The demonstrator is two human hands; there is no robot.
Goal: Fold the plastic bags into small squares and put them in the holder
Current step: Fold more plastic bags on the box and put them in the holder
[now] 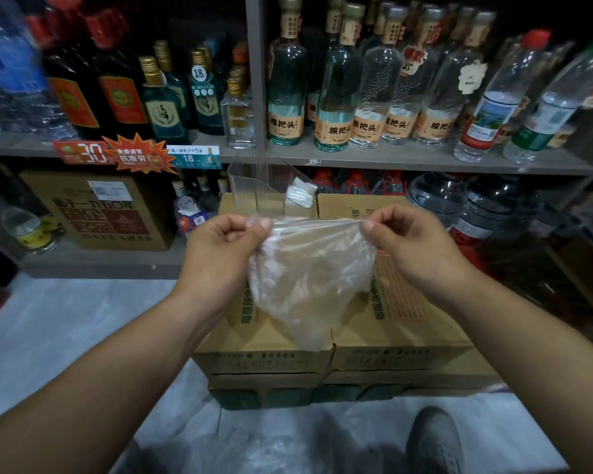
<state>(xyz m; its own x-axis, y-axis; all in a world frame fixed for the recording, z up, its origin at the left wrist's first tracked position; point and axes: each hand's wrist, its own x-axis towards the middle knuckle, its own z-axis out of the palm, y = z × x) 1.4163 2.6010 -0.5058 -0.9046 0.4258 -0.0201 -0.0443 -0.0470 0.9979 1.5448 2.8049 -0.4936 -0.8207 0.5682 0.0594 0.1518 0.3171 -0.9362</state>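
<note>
A clear plastic bag hangs in the air over stacked cartons, stretched flat along its top edge and tapering to a point below. My left hand pinches its upper left corner and my right hand pinches its upper right corner. Behind the bag, on the far end of the cartons, stands a clear plastic holder with one small folded white bag leaning at its right side.
The brown cartons are stacked on a grey floor in front of shelves full of glass and plastic bottles. More loose clear bags lie on the floor near my grey shoe. A large carton sits on the lower shelf at left.
</note>
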